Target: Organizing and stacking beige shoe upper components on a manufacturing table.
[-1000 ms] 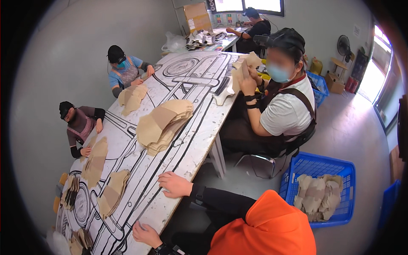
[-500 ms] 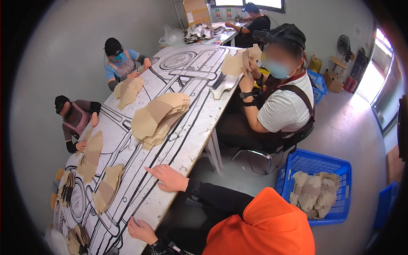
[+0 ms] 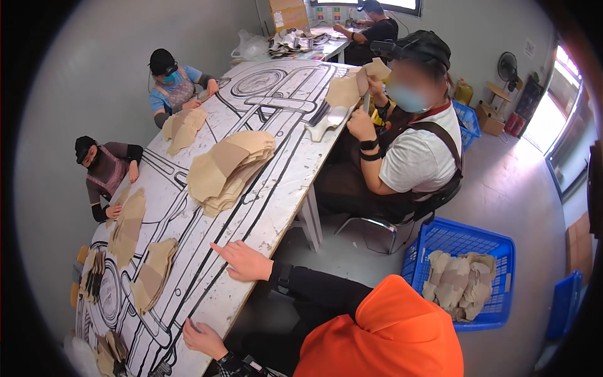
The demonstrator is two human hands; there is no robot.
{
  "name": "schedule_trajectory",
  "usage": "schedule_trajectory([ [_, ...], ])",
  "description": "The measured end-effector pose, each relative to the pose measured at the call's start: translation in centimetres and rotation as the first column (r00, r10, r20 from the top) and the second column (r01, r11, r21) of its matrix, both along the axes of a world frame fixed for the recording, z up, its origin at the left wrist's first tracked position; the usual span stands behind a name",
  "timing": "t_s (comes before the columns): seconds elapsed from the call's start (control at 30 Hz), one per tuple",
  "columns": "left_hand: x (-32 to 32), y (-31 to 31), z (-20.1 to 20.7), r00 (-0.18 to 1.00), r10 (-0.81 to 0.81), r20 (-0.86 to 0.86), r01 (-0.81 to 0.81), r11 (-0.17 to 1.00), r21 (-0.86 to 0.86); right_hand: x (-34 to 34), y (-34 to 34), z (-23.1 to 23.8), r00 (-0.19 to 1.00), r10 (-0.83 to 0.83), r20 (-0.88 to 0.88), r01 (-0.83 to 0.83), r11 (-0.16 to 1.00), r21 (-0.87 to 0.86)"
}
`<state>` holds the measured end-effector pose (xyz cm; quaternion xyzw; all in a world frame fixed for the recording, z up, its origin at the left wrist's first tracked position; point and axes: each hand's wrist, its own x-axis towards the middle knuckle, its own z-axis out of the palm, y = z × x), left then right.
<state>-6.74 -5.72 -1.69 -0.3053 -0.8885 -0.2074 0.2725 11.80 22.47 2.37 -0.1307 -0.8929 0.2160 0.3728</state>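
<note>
My left hand (image 3: 204, 340) rests at the near edge of the white table (image 3: 269, 244), holding nothing, its fingers loosely bent and thumb apart. Farther up that edge lies my right hand (image 3: 245, 260), index finger stretched out over the painted black lines and nothing in its grasp. Closest to both hands is a small stack of beige and brown cut fabric pieces (image 3: 154, 275). Beyond my right hand sits a bigger stack of such pieces (image 3: 231, 169), fanned at one side. Black sleeves cover my arms, and orange cloth (image 3: 383, 339) fills the lower part of the view.
At right, a co-worker (image 3: 418, 151) handles a beige piece (image 3: 344, 92). Two more co-workers (image 3: 108, 176) sit across the table, with fabric stacks before them. A blue basket (image 3: 507, 276) holding beige pieces stands on the floor. Another person (image 3: 377, 31) works at a back table.
The view has shifted slightly, so most things sit a little more to the left and higher. The right co-worker's nearer hand has changed position by the fabric. My hands keep their places on the table.
</note>
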Motion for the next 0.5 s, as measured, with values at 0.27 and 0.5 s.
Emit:
schedule_trajectory([
  [0.27, 0.5, 0.1, 0.8, 0.999, 0.037, 0.036, -0.036, 0.999, -0.029, -0.3, -0.2, -0.3, 0.999, -0.032, -0.039, 0.032, 0.999, 0.001],
  [0.5, 0.1, -0.3, 0.8, 0.999, -0.032, -0.006, 0.032, 0.999, 0.030, -1.1, 0.6, -1.5, 0.990, 0.036, -0.139, -0.035, 0.999, 0.008],
])
